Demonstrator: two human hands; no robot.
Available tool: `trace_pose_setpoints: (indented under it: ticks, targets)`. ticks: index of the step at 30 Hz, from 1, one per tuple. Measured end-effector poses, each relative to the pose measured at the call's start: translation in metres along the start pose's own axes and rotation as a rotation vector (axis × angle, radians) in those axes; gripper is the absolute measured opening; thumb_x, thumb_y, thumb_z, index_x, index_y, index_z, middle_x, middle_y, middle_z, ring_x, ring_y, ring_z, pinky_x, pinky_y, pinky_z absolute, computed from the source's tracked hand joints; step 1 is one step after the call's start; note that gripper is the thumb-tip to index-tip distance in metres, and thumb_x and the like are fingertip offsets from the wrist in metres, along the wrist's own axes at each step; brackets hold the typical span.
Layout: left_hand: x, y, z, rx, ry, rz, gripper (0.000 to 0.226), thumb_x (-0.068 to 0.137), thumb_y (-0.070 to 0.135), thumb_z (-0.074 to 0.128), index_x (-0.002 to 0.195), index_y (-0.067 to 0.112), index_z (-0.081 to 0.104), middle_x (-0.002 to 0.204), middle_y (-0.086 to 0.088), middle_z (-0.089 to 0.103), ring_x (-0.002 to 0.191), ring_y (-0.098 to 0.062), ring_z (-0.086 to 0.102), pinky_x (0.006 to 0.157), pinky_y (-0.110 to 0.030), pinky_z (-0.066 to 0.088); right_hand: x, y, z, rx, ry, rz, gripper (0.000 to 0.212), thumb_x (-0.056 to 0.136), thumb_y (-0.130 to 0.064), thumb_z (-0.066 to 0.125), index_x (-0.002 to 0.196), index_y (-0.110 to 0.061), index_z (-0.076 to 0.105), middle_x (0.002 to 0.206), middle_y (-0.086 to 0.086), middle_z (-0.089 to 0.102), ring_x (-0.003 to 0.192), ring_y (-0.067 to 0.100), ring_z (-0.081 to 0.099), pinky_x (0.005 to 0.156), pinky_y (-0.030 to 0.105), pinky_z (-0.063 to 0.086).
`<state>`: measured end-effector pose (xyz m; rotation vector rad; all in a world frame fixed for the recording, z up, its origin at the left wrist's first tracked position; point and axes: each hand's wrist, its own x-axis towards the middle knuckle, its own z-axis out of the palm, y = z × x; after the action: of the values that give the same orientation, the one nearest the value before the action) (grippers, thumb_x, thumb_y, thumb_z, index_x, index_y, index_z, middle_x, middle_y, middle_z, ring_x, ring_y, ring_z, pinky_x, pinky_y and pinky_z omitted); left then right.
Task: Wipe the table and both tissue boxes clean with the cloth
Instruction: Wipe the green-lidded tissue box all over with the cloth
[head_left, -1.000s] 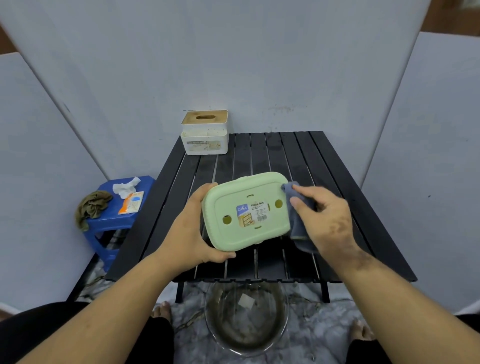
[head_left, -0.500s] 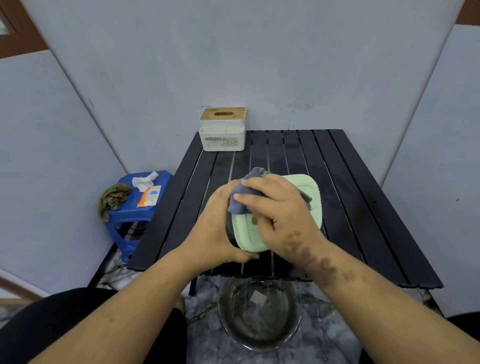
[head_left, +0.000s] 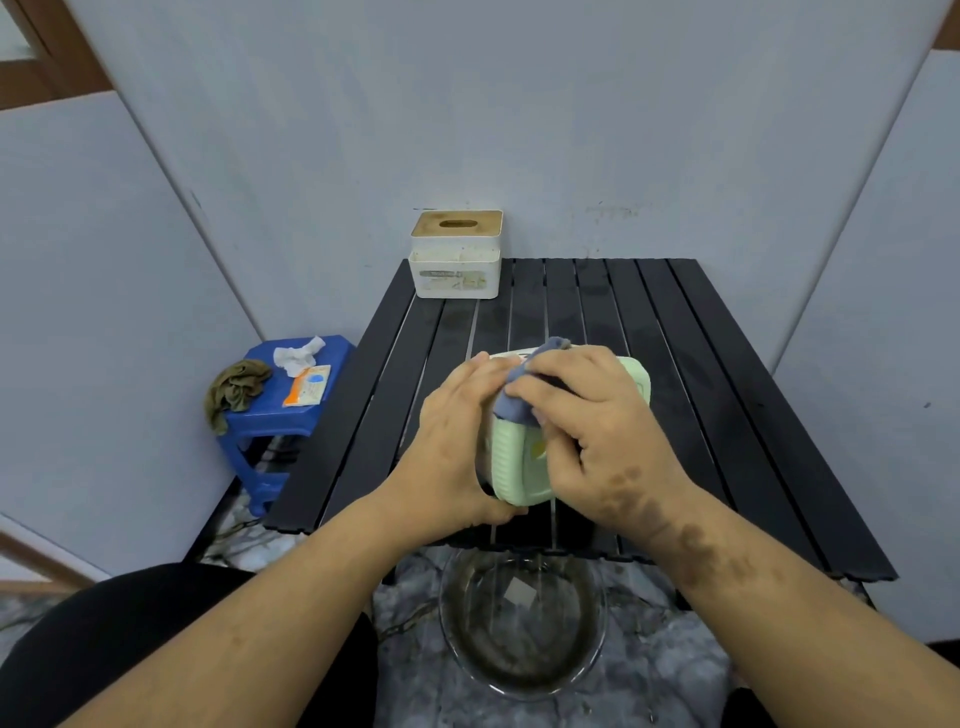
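I hold a pale green tissue box (head_left: 519, 462) tilted on its side above the near half of the black slatted table (head_left: 727, 395). My left hand (head_left: 452, 441) grips the box's left end. My right hand (head_left: 592, 436) lies over the box and presses a small blue-grey cloth (head_left: 514, 405) against its upper edge, fingers curled round the cloth. Most of the box's face is hidden under that hand. A white tissue box with a wooden lid (head_left: 456, 254) stands at the table's far left corner against the wall.
A clear glass bowl (head_left: 522, 623) of murky water sits on the floor below the table's near edge. Left of the table a blue plastic stool (head_left: 280, 410) carries an olive rag (head_left: 236, 387), a crumpled white tissue (head_left: 297, 354) and an orange packet (head_left: 307, 385). Grey panels close in three sides.
The green box has turned from flat face-up to tilted on its side. My right hand with the cloth moved from the box's right end across to its top left edge.
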<state>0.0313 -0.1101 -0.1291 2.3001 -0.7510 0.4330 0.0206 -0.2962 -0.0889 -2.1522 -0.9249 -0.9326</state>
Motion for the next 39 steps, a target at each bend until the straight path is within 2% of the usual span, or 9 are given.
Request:
trace_pose_setpoints:
  ticks: [7,11,16,19,23,29,33,35,39]
  targets:
    - [0.004,0.001,-0.004,-0.009,-0.047,-0.041,0.123,0.050,0.025,0.098,0.148,0.031,0.025,0.161,0.011,0.027,0.157,-0.015,0.008,0.124,-0.046,0.018,-0.024,0.055,-0.009,0.016,0.151,0.384,0.027,0.089,-0.001,0.059,0.112,-0.008,0.070,0.116,-0.001,0.063,0.112,0.016,0.056,0.100,0.034,0.045]
    - [0.006,0.005,-0.004,-0.044,-0.057,-0.069,0.124,0.051,0.025,0.099,0.151,0.027,0.026,0.160,0.020,0.022,0.155,-0.009,0.006,0.123,-0.026,0.014,-0.044,0.062,-0.003,0.163,0.232,0.610,0.034,0.088,-0.004,0.066,0.121,-0.014,0.067,0.123,-0.014,0.056,0.118,0.002,0.053,0.103,0.023,0.044]
    - [0.010,0.006,-0.008,-0.076,-0.025,-0.105,0.129,0.048,0.024,0.101,0.152,0.027,0.024,0.152,0.040,0.013,0.152,-0.009,0.014,0.121,-0.026,0.020,-0.075,0.059,0.017,0.260,0.257,0.860,0.037,0.084,-0.008,0.072,0.118,-0.021,0.066,0.113,-0.004,0.059,0.109,0.013,0.061,0.094,0.020,0.049]
    - [0.011,0.004,-0.008,-0.087,-0.003,-0.131,0.129,0.047,0.025,0.102,0.151,0.031,0.025,0.148,0.042,0.016,0.149,-0.008,0.020,0.121,-0.031,0.025,-0.081,0.050,0.021,0.246,0.242,0.874,0.034,0.083,-0.010,0.073,0.116,-0.018,0.068,0.105,-0.004,0.058,0.100,0.006,0.061,0.086,0.007,0.045]
    - [0.017,0.005,-0.003,-0.126,0.032,-0.173,0.127,0.046,0.026,0.101,0.149,0.032,0.028,0.150,0.017,0.028,0.145,-0.004,0.023,0.117,-0.025,0.028,-0.076,0.024,0.025,0.212,0.214,0.830,0.026,0.083,-0.009,0.074,0.109,-0.011,0.071,0.094,-0.002,0.054,0.088,0.001,0.058,0.080,0.003,0.042]
    - [0.022,0.000,-0.003,-0.132,0.046,-0.221,0.126,0.047,0.026,0.100,0.149,0.032,0.026,0.147,0.013,0.031,0.143,-0.006,0.028,0.115,-0.028,0.033,-0.059,0.014,0.021,0.166,0.062,0.480,0.026,0.082,-0.007,0.073,0.107,-0.012,0.074,0.097,0.000,0.059,0.091,0.004,0.056,0.088,0.009,0.043]
    - [0.021,0.003,-0.003,-0.041,-0.046,-0.097,0.123,0.049,0.024,0.100,0.147,0.032,0.026,0.148,0.036,0.018,0.148,-0.007,0.017,0.114,-0.021,0.024,-0.055,0.057,0.000,0.136,0.178,0.773,0.026,0.080,-0.008,0.076,0.105,-0.014,0.074,0.098,-0.005,0.065,0.093,0.011,0.064,0.088,0.009,0.046]
    - [0.021,0.002,0.003,0.040,-0.081,-0.032,0.123,0.052,0.026,0.099,0.150,0.027,0.025,0.157,0.026,0.017,0.154,-0.012,0.006,0.114,-0.025,0.021,-0.054,0.071,-0.005,0.302,0.230,0.899,0.027,0.082,-0.009,0.075,0.108,-0.016,0.073,0.102,-0.004,0.070,0.095,0.010,0.068,0.087,0.023,0.054]
    - [0.019,-0.004,0.015,0.101,-0.066,0.017,0.122,0.057,0.028,0.098,0.150,0.039,0.020,0.167,0.005,-0.002,0.157,-0.019,-0.004,0.117,-0.031,0.021,-0.045,0.068,-0.005,0.658,0.362,1.016,0.030,0.085,-0.001,0.070,0.113,-0.011,0.069,0.101,-0.002,0.073,0.093,0.008,0.071,0.078,0.017,0.054]
